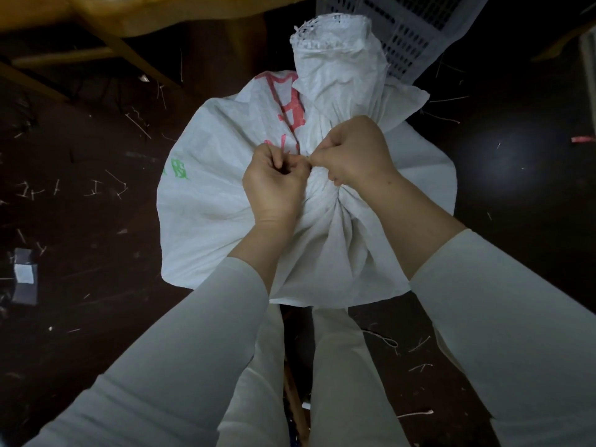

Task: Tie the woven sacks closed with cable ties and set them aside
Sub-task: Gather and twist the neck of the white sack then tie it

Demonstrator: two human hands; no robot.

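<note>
A white woven sack (206, 201), printed with red and green characters, stood on the dark floor (80, 285) directly below the person, between their pale-trousered legs and a perforated plastic crate (416, 33). Its mouth had been gathered into a tight neck, with creases fanning out from it across the sack's body. The loose top of the sack rose past the neck on the side towards the crate, its frayed edge uppermost.

Both hands met at the sack's neck. The left hand (274, 185) was curled closed, its thumb and fingertips pinching at the point where the hands touched. The right hand (353, 153) was also curled, knuckles up, pinching at the same spot and pressed against the gathered fabric. What they held was probably a thin pale cable tie (309, 160), though only a sliver of it showed between the fingertips. Pale long sleeves (200, 333) covered both forearms.

Short pale offcuts (119, 185) lay scattered on the floor to the left and right of the sack. A wooden furniture frame (106, 33) stood beyond the sack to the left, and a grey scrap (24, 272) lay well to the sack's left.
</note>
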